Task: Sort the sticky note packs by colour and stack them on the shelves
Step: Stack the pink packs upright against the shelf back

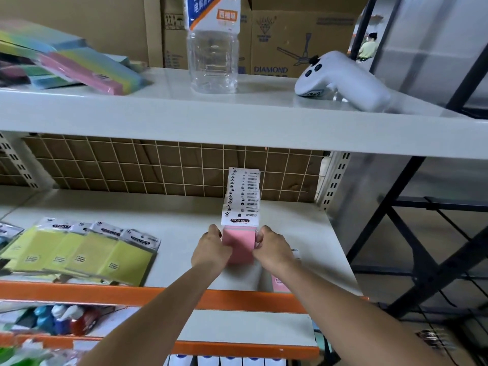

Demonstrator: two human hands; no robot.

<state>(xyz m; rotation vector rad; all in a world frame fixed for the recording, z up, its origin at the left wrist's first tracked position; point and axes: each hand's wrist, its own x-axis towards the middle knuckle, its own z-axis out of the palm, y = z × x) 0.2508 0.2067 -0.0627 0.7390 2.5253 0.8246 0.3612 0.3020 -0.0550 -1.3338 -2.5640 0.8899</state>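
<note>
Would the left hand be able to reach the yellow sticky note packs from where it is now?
Probably yes, once it lets go: the left hand grips the pink packs, and bare shelf separates it from the yellow packs.

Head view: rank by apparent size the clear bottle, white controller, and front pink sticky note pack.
1. clear bottle, cut off at the top
2. white controller, nearly alike
3. front pink sticky note pack, partly hidden by both hands

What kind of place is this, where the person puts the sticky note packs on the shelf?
Probably a stockroom or warehouse, not a shop floor. The steel shelf has orange beams, big cardboard cartons are stacked behind it, and both hands, left hand and right hand, hold a row of pink packs.
</note>
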